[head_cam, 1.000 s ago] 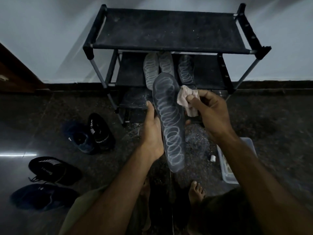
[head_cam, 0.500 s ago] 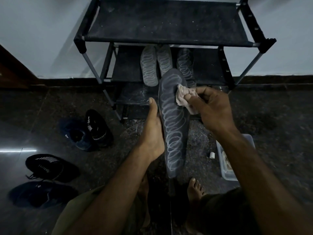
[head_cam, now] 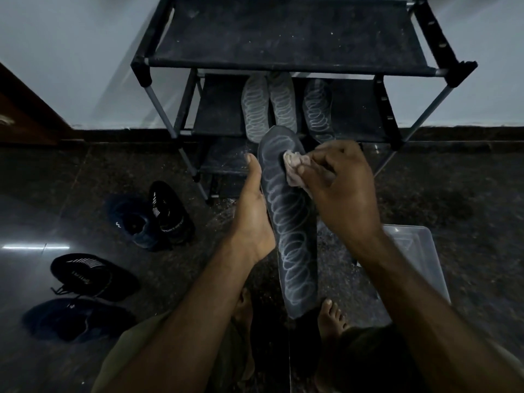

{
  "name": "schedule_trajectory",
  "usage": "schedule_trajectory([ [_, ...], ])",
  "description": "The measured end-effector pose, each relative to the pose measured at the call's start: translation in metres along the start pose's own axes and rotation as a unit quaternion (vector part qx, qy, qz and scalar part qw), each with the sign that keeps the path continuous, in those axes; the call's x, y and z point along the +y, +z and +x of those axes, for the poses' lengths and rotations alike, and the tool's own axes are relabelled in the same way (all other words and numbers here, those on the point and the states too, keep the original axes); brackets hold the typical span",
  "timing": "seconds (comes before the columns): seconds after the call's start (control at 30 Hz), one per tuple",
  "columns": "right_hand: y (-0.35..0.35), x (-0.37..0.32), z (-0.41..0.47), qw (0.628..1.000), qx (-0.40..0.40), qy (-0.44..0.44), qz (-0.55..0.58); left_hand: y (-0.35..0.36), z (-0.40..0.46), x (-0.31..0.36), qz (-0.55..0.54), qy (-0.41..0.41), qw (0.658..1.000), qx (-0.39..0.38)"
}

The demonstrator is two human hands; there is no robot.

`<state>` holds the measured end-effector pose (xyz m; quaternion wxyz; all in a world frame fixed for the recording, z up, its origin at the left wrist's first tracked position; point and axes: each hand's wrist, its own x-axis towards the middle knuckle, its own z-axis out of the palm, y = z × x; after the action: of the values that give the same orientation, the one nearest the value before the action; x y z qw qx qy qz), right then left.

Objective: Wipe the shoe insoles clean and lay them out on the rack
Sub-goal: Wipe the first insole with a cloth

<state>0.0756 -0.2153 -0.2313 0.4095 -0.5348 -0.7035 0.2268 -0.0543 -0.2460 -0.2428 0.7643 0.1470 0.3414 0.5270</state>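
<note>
My left hand (head_cam: 252, 214) grips a long dark insole (head_cam: 289, 231) with white loop markings by its left edge, toe end pointing toward the rack. My right hand (head_cam: 340, 191) pinches a crumpled pale cloth (head_cam: 295, 165) and presses it on the insole's upper part. The black shoe rack (head_cam: 283, 61) stands against the wall. Three insoles lie on its middle shelf: two side by side (head_cam: 255, 106) (head_cam: 283, 100) and a darker one (head_cam: 316, 109) to their right.
Two pairs of dark shoes sit on the floor at left, one pair near the rack (head_cam: 153, 217) and one closer to me (head_cam: 90, 273). A clear plastic tub (head_cam: 419, 256) stands at right. My bare feet (head_cam: 331, 313) are below the insole.
My right hand has brought the cloth from beside the insole's edge onto its surface near the toe. The view has shifted closer to the rack.
</note>
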Motion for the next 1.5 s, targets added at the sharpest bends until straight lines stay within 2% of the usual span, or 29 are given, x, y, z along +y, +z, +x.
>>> schedule_trajectory([
  [0.1, 0.004, -0.006, -0.003, 0.996, 0.02, -0.062, -0.06, -0.002, 0.001, -0.002, -0.005, 0.001, 1.0, -0.006],
  [0.23, 0.01, -0.006, -0.004, 0.987, -0.01, -0.11, -0.118, -0.005, 0.002, -0.003, 0.007, 0.007, 1.0, 0.001],
  [0.33, 0.009, -0.005, -0.002, 0.99, -0.015, -0.103, -0.096, -0.005, 0.002, -0.003, 0.022, 0.009, 1.0, 0.014],
  [0.5, -0.003, 0.002, 0.011, 0.991, 0.033, -0.066, -0.107, 0.0, 0.003, -0.005, 0.053, 0.008, 0.998, 0.04],
  [0.73, 0.016, -0.024, -0.007, 0.987, -0.031, -0.127, -0.098, 0.0, -0.002, -0.002, 0.043, 0.01, 0.999, 0.03],
  [0.93, -0.006, -0.002, 0.013, 0.99, 0.054, -0.067, -0.11, 0.003, 0.0, -0.007, 0.052, -0.003, 0.998, 0.024],
  [1.03, 0.0, -0.01, 0.009, 0.992, 0.039, -0.073, -0.098, 0.005, -0.001, -0.009, 0.058, -0.007, 0.998, 0.016],
  [1.17, 0.015, -0.022, -0.002, 0.986, -0.01, -0.127, -0.109, 0.002, -0.003, -0.006, 0.044, -0.002, 0.999, 0.019],
  [1.37, -0.01, 0.001, 0.019, 0.988, 0.057, -0.062, -0.131, 0.007, 0.001, -0.009, 0.083, -0.024, 0.996, 0.019],
  [1.5, 0.002, -0.012, 0.011, 0.989, 0.025, -0.095, -0.11, 0.008, -0.002, -0.01, 0.072, -0.027, 0.997, 0.019],
])
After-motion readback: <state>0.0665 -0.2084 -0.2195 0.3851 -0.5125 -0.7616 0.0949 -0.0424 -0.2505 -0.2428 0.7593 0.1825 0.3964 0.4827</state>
